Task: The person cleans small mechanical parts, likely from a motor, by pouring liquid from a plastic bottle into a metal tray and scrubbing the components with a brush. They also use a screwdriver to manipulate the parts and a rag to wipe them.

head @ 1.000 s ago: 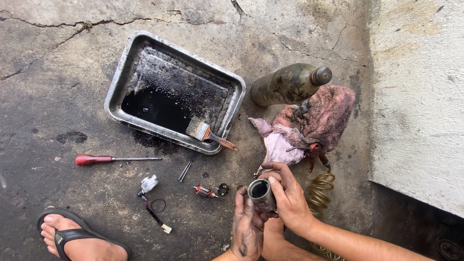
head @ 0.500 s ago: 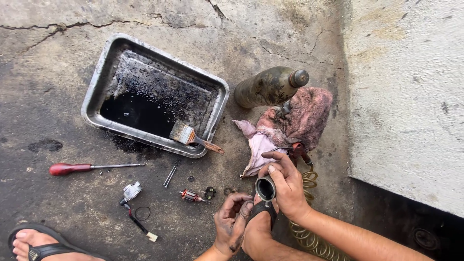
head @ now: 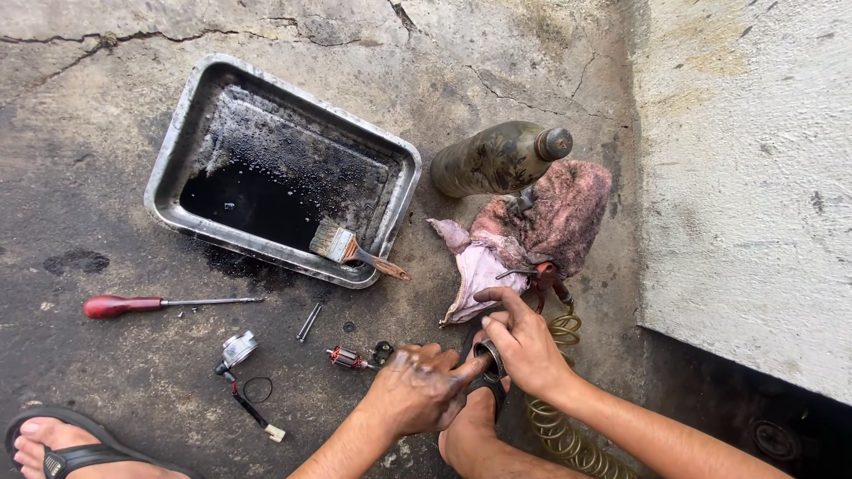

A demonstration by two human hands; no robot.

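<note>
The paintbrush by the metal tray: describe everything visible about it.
The paintbrush is a flat brush with pale, grimy bristles, a metal band and a reddish-brown wooden handle. It lies tilted across the near right rim of the dented metal tray, with the bristles inside over the dark, oily liquid and the handle pointing out over the stained concrete. Neither hand touches it.

No packages, labels, signs or screens in view

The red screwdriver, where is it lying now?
The red screwdriver lies on the ground at the left, just below the metal tray.
</note>
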